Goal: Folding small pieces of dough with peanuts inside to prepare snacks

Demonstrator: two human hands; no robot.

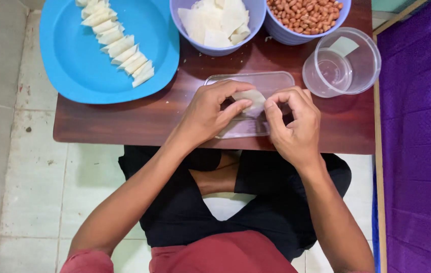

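Over the clear flat tray (pixel 276 81) at the near edge of the brown table (pixel 124 119), the left hand (pixel 210 114) and right hand (pixel 296 124) pinch a pale wrapper (pixel 253 97) between them, fingertips closed on it, its long axis running left-right, both hands equally near.

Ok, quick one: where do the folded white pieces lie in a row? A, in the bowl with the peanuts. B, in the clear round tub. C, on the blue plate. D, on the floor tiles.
C: the folded white pieces lie in a slanted row on the blue plate, left of both hands.
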